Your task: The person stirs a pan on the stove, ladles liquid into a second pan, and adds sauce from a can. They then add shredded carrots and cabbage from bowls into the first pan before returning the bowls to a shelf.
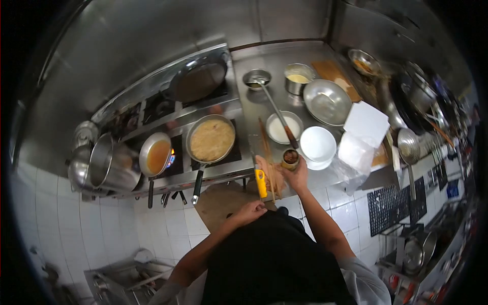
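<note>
My right hand (297,175) is wrapped round a small open can (290,158) with dark brown contents, held at the front of the steel counter. My left hand (249,212) is low against the black apron, its fingers curled in; anything inside them is hidden. Just beyond it lie a yellow-handled tool (261,183), a pinkish cloth (277,173) and long wooden chopsticks (265,137). A ladle (274,107) with a wooden grip reaches across a bowl of white liquid (284,127). White bowls (318,144) stand right of the can.
On the stove, a pan with a pale golden layer (211,140) and a small pan of orange-brown liquid (156,155) point their handles forward. A flame (172,157) burns by the small pan. A wok (198,81) stands behind. A metal bowl (328,102) and foam box (366,124) are to the right.
</note>
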A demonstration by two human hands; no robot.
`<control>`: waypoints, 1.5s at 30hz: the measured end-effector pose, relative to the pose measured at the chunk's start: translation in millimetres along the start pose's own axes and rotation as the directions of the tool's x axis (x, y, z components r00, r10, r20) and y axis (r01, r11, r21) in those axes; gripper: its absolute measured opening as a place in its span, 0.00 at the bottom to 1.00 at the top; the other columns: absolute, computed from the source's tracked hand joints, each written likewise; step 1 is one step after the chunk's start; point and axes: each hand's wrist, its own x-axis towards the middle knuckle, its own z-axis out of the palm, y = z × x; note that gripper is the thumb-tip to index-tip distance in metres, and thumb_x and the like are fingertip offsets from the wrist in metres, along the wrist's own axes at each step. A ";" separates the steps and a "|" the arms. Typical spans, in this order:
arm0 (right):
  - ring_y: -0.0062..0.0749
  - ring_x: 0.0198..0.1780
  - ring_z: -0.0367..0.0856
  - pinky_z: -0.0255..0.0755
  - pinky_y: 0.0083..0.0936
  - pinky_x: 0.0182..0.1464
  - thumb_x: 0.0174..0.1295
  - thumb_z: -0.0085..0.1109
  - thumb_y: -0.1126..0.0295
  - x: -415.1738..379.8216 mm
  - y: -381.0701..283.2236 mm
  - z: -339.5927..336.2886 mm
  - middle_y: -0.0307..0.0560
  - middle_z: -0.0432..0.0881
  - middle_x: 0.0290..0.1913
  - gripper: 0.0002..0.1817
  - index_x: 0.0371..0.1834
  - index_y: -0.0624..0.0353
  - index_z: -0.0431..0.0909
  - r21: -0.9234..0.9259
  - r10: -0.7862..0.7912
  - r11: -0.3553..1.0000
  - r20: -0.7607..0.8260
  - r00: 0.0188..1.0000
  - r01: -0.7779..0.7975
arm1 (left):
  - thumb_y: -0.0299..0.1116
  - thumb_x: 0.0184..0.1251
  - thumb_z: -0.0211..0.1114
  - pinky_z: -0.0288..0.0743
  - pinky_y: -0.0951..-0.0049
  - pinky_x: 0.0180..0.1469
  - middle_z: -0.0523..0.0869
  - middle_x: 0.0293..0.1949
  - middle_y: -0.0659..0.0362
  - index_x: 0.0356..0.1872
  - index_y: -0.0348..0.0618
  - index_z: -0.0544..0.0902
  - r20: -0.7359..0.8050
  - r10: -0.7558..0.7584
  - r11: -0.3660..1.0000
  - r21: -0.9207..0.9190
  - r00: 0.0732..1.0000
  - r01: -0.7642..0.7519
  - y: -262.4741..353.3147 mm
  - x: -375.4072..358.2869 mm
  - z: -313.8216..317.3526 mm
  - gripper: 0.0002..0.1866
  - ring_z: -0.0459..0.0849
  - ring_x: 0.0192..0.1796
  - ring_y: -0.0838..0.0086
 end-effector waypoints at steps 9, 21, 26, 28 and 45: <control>0.37 0.48 0.81 0.74 0.32 0.54 0.44 0.68 0.74 -0.7 30.5 13.4 0.51 0.82 0.47 0.31 0.55 0.63 0.69 0.098 0.052 0.994 -0.003 0.999 -0.051 | 0.46 0.66 0.63 0.76 0.58 0.47 0.85 0.40 0.46 0.42 0.36 0.81 -0.207 -0.129 0.991 -0.047 0.970 0.122 -129.7 -38.5 7.7 0.19 0.84 0.44 0.54; 0.44 0.50 0.80 0.72 0.35 0.55 0.43 0.71 0.69 37.5 -125.9 18.7 0.54 0.80 0.47 0.32 0.55 0.62 0.71 0.038 -0.180 0.982 0.475 0.861 0.184 | 0.47 0.64 0.65 0.80 0.55 0.40 0.87 0.32 0.45 0.41 0.29 0.83 0.097 -0.866 0.465 -0.199 0.490 0.862 -411.0 -187.0 15.5 0.24 0.87 0.37 0.53; 0.58 0.57 0.75 0.70 0.42 0.59 0.41 0.72 0.62 64.9 -148.8 114.5 0.62 0.76 0.53 0.41 0.63 0.60 0.69 -0.111 -0.254 0.915 0.589 0.767 0.389 | 0.43 0.65 0.64 0.80 0.59 0.38 0.86 0.29 0.44 0.35 0.30 0.83 -0.121 -0.298 0.904 0.283 0.947 0.321 -449.7 -150.9 -3.0 0.20 0.87 0.34 0.58; 0.60 0.55 0.75 0.70 0.44 0.58 0.39 0.73 0.62 78.2 -154.6 149.1 0.62 0.77 0.52 0.42 0.62 0.59 0.69 -0.177 -0.255 0.868 0.643 0.722 0.465 | 0.43 0.65 0.63 0.80 0.60 0.38 0.87 0.31 0.43 0.38 0.32 0.84 -0.126 -0.010 0.838 0.540 0.992 0.077 -411.7 -140.0 -33.4 0.19 0.87 0.34 0.57; 0.51 0.57 0.75 0.70 0.44 0.57 0.37 0.75 0.57 114.0 -152.6 287.9 0.57 0.77 0.53 0.42 0.61 0.51 0.73 -0.596 -0.070 0.474 0.709 0.702 0.649 | 0.41 0.66 0.65 0.77 0.65 0.22 0.82 0.24 0.53 0.35 0.41 0.76 0.304 -0.811 0.096 -0.773 0.499 0.627 -496.6 -292.3 30.0 0.14 0.81 0.21 0.65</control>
